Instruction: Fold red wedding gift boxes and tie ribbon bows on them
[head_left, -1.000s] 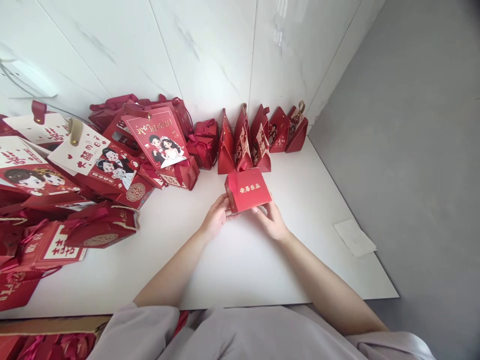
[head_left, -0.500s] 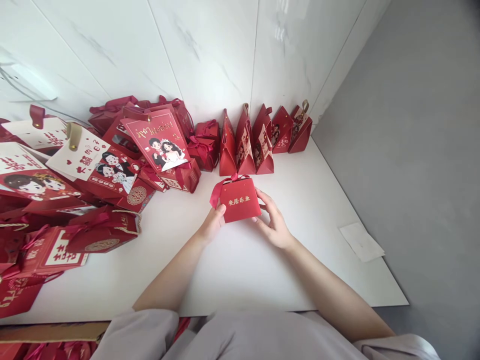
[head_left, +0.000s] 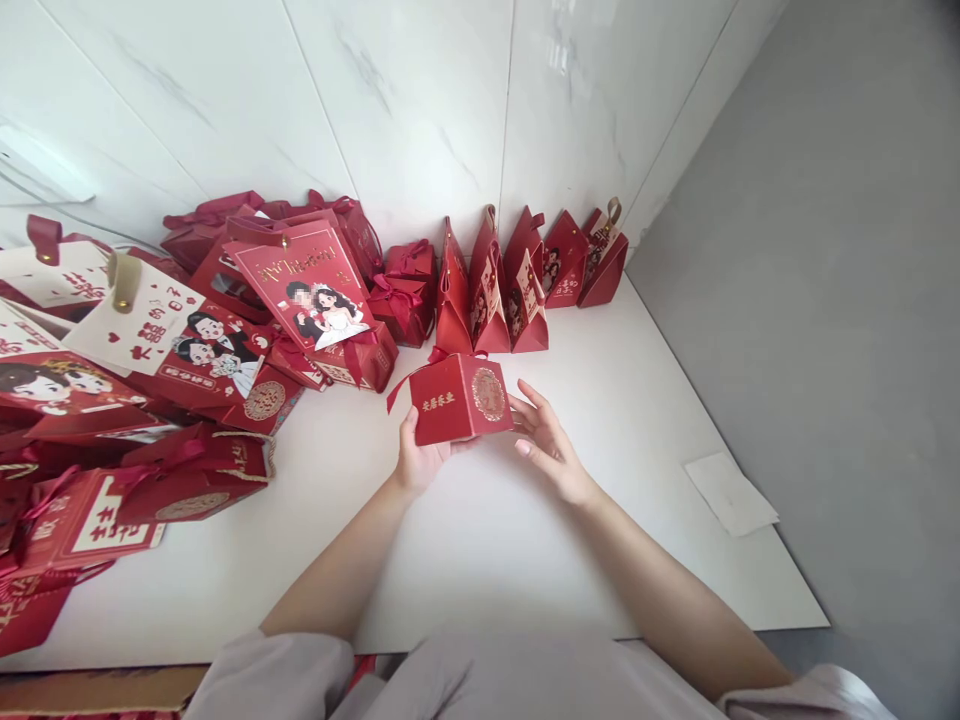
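With the clock centred on the red box (head_left: 441, 402) and twelve towards the wall (head_left: 420, 90), the left hand (head_left: 422, 452) grips that box from between seven and eight o'clock, thumb against its lettered face and fingers underneath. The right hand (head_left: 534, 425) is spread wide at three to four o'clock, just beside the face with the round gold emblem (head_left: 489, 394); whether a fingertip touches the box there, I cannot tell. A ribbon (head_left: 398, 392) trails off its top towards nine o'clock.

The box is over the middle of the counter (head_left: 465, 560). A row of peaked bags (head_left: 489, 310) stands from twelve to between one and two, near the wall; two bow-tied boxes (head_left: 403, 308) sit at eleven. A heap of bags and boxes (head_left: 214, 370) fills eight to ten, and a sheet of paper (head_left: 731, 493) lies between three and four.

The step in hand seems to be handling the box and settling which side faces where, with the left hand bearing it. The next move probably calls for the right hand to close on the emblem side, the box level and the loose ribbon clear of the fingers.
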